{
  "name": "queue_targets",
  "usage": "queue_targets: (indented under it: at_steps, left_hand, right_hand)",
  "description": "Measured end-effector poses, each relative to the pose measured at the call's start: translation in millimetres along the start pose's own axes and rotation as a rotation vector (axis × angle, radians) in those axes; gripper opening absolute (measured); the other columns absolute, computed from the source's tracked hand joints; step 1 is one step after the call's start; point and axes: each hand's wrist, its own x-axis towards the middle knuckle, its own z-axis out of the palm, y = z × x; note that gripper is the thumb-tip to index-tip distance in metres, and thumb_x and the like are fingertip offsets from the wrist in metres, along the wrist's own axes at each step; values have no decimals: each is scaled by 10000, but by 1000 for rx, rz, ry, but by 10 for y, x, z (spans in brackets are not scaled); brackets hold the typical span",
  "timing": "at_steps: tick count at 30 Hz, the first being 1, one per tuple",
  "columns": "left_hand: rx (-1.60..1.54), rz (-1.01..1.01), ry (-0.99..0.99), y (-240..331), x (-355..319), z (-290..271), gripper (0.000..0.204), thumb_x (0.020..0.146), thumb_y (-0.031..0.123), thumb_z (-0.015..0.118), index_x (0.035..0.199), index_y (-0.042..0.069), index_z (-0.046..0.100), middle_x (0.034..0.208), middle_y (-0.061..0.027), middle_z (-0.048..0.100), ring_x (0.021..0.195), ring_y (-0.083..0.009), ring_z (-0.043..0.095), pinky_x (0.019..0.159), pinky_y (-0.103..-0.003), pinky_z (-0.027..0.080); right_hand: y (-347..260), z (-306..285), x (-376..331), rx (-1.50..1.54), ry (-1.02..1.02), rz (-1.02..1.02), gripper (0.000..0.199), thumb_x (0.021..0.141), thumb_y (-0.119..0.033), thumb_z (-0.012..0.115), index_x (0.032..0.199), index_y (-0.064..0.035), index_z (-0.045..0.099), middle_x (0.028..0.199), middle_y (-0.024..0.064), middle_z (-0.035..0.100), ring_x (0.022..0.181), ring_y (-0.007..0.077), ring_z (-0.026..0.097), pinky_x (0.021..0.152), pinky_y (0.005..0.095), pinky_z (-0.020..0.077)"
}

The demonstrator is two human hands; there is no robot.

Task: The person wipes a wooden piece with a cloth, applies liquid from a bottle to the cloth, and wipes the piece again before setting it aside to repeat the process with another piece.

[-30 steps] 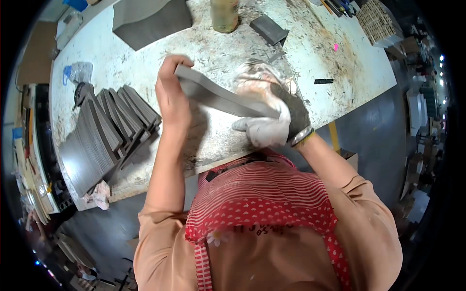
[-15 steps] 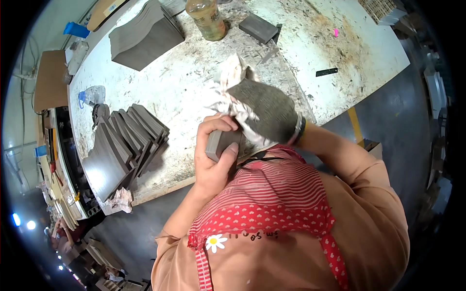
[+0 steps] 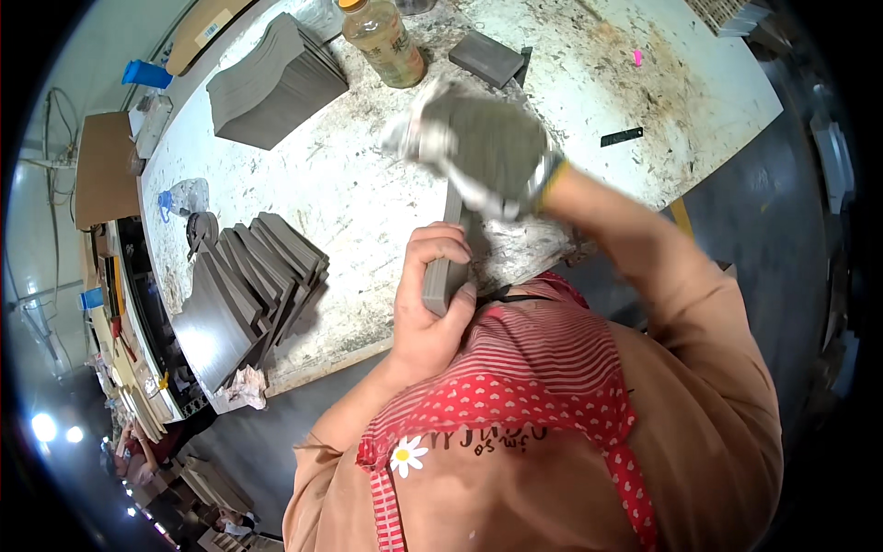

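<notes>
My bare left hand (image 3: 430, 281) grips the near end of a grey board (image 3: 439, 287) close to my apron, with fingers over one side and thumb on the other. The board stands on edge, and its far end passes under my other hand. My right hand (image 3: 487, 143), in a dark grey-green work glove, is closed on a whitish rag (image 3: 409, 140) at the board's far end; both are smeared by motion. To the left, several grey curved-edge boards (image 3: 248, 285) lie fanned out on the worktable (image 3: 368, 175).
A tall stack of grey wavy-edged boards (image 3: 276, 87) stands at the back left. Beside it are a bottle of yellowish liquid (image 3: 386, 46) and a dark grey block (image 3: 487, 58). A clear plastic bottle (image 3: 189, 198), tape roll (image 3: 202, 227) and crumpled rag (image 3: 246, 388) sit along the left edge.
My right hand with the rag has moved away from me along the board. My left hand has shifted slightly right and nearer, and the board now stands more edge-on.
</notes>
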Motion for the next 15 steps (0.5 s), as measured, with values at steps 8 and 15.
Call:
queue_targets:
  at_steps: [8,15]
  left_hand:
    - [19,45,-6,-45,-17,-59,308,686,-101,478,956,44,454,973,-118,458,1009,-265,446,918,-381,332]
    - [75,102,-133,-14,47,7,316,674,-116,482,945,44,450,956,-118,465,995,-274,459,909,-384,342]
  right_hand:
    - [67,94,54,833,107,-7,348,835,-136,485,1179,-139,536,1093,138,576,973,230,575,835,327,472]
    - [856,130,-45,24,-162,223,330,714,-166,620,1032,-84,592,933,92,633,795,234,607,730,329,489]
